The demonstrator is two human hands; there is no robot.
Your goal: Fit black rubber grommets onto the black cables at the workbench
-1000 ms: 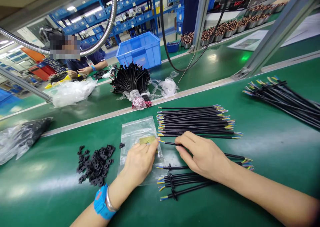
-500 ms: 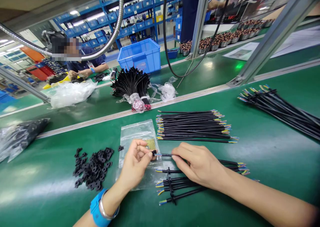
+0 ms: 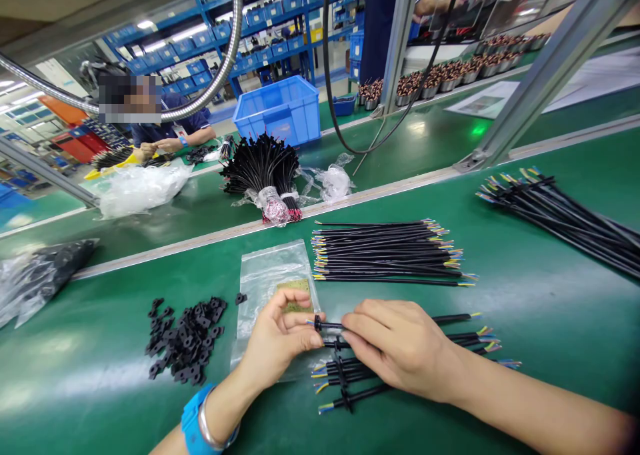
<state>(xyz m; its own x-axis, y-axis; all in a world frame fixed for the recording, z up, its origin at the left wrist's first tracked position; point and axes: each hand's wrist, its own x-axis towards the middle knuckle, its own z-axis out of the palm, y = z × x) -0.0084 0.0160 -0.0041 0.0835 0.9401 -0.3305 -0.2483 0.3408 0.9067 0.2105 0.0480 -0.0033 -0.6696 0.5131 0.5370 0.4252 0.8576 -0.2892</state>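
Above the bench [image 3: 425, 421], one black cable [image 3: 332, 325] is pinched in the fingers of the right hand [image 3: 403, 341], a black clip [image 3: 317, 323] around it near the wire tips [image 3: 310, 322]; the left hand [image 3: 277, 338] has its fingers curled beside the clip, contact not discernible. Judged risks: clip slipping off if seated too near the end, wires bending if pushed askew, clipped cables [image 3: 363, 368] beneath disturbed if the right hand dips.
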